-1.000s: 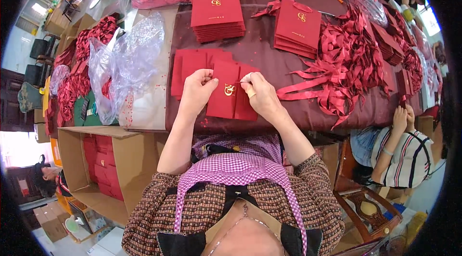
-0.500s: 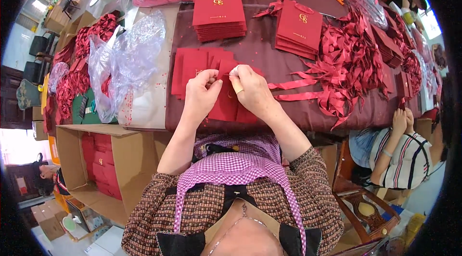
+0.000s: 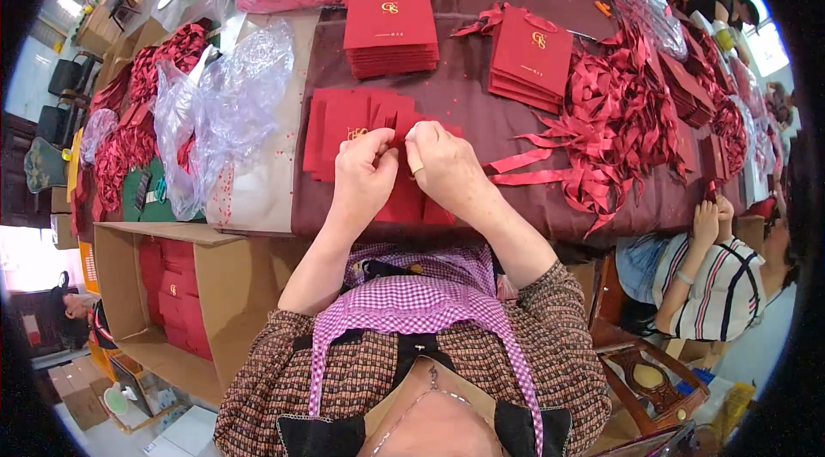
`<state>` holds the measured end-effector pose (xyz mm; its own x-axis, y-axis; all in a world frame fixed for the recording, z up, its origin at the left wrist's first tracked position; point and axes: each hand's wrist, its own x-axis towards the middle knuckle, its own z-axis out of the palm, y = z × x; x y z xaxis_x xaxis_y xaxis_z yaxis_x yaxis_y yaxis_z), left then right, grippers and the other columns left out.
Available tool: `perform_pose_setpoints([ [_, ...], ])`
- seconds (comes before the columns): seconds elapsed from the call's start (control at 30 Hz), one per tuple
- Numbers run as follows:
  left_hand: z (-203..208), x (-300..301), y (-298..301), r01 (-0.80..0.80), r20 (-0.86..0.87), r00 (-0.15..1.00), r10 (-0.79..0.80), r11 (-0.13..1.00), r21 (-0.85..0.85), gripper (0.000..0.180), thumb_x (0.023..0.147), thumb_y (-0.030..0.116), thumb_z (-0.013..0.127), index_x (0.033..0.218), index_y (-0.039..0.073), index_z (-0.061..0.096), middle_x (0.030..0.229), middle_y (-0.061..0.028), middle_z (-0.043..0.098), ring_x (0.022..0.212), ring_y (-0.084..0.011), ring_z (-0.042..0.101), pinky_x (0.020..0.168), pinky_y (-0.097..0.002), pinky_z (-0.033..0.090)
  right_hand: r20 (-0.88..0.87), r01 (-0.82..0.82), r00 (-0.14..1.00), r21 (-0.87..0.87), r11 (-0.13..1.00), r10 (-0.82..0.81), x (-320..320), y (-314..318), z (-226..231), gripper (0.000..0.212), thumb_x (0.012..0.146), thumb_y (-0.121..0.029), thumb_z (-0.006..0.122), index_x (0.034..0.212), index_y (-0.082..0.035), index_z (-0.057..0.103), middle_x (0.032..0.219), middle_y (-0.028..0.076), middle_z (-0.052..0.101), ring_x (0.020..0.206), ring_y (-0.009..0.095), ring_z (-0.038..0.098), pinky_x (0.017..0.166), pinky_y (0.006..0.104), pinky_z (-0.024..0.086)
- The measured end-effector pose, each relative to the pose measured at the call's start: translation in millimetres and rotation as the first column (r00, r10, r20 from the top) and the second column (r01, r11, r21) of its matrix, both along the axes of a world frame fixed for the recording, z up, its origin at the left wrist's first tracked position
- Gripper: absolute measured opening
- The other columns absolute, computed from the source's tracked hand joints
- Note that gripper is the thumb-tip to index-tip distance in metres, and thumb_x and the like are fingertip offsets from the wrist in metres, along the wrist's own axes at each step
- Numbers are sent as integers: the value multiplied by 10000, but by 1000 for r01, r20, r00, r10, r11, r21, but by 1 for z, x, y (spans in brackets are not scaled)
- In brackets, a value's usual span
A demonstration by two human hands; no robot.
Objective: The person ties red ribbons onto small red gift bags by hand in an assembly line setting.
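Observation:
My left hand point(image 3: 367, 166) is closed, fingertips pinched at the upper edge of a red paper bag point(image 3: 402, 202) that lies partly under both hands near the table's front edge. Close beside it, my right hand point(image 3: 445, 160) is closed too, its thumb and fingers pressed together by the same edge. Whatever it pinches is hidden behind the fingers. A ring and a whitish covering on one fingertip show on that hand. Just left of the hands, more flat red bags point(image 3: 331, 134) lie overlapping. Red ribbons point(image 3: 533, 166) trail across the cloth to the right.
A neat stack of red bags point(image 3: 391, 31) stands behind my hands; ribboned bags point(image 3: 530, 57) lie right of it. Clear plastic bags point(image 3: 228, 104) cover the left side. An open cardboard box point(image 3: 215, 294) with red bags stands lower left. A co-worker point(image 3: 709, 276) sits at right.
Both hands have shifted slightly; my right hand has turned and moved a little down, and a gap shows between the hands. The whole view has tilted slightly.

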<state>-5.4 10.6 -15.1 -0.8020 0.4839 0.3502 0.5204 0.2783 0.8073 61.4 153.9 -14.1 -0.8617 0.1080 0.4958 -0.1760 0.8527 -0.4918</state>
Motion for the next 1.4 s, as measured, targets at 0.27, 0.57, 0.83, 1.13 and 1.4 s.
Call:
perform_pose_setpoints([
  [0.27,8,-3,-1,110,-81,991,-108,994,21,186,824,8,612,1001,-10,664,925,-171,689,862,-310,658,782,-359,483,53,-17,998,-165,986,26,-2,8,6,70,870,-62,587,879,-18,532,778,172,602,744,347,643,625,428,509],
  [0.57,0,-17,0,179,-384,911,-147,983,48,147,819,-37,612,957,3,645,788,-146,614,741,-306,601,704,-390,455,37,-70,995,-385,920,91,6,9,19,101,883,-104,599,847,-16,567,788,170,607,769,336,640,685,390,503],
  [0.83,6,-11,0,151,-283,948,-148,989,-10,92,806,-38,596,884,9,584,824,-137,597,765,-320,560,722,-389,420,-222,-212,960,-169,963,172,7,24,37,84,839,-92,648,824,-35,589,831,111,591,835,306,599,774,380,485],
  [1.13,2,-21,2,159,-320,936,-149,987,5,122,786,-62,587,894,-7,573,824,-149,593,792,-325,584,722,-387,411,-305,-187,948,-295,937,94,0,29,41,95,864,1,599,954,-11,626,947,122,622,923,283,597,834,360,483],
  [1.4,4,-14,2,217,-150,968,-200,970,109,60,817,-37,568,867,-5,558,792,-184,559,761,-360,558,669,-413,438,-31,-351,936,17,936,351,-15,36,38,202,788,-64,661,983,-90,615,987,99,597,997,309,566,864,411,443],
])
